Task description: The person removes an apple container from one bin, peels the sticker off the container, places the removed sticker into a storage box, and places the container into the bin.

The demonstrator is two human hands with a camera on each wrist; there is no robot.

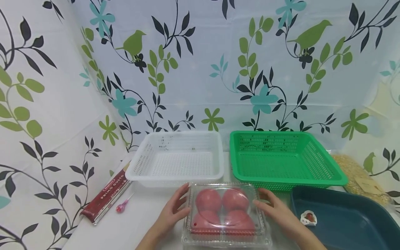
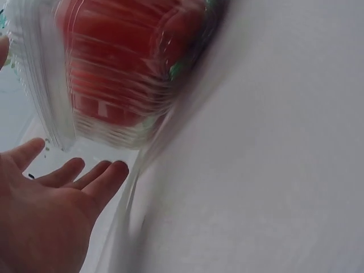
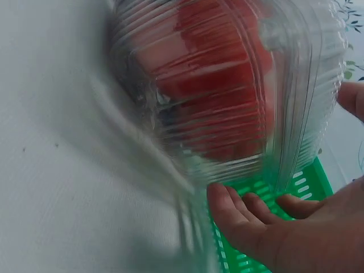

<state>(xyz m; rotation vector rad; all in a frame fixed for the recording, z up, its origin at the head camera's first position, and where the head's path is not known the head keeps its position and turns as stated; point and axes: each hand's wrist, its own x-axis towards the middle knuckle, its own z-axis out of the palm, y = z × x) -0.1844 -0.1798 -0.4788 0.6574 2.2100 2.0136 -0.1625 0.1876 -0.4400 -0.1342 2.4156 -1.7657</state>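
A clear plastic clamshell box (image 1: 226, 239) sits on the white table at the front centre, its lid down. Through the lid several red, round tomatoes (image 1: 208, 200) show. My left hand (image 1: 172, 210) is at the box's left side, fingers spread and lightly bent. On the opposite side is my right hand (image 1: 278, 210), thumb and fingertips by the lid's edge. In the left wrist view the left hand (image 2: 57, 205) has its fingers extended just below the ribbed box wall. The right wrist view shows the right hand (image 3: 284, 233) likewise, fingertips close to the box's corner.
Behind the box stand a white basket (image 1: 175, 177) and a green basket (image 1: 290, 180). A dark blue tray (image 1: 350, 215) at right holds a small white-wrapped red item (image 1: 308, 218). At left lie a red PRIMO GUSTO packet (image 1: 107, 194) and a pink lollipop (image 1: 121, 207). A grain bag (image 1: 359, 177) lies far right.
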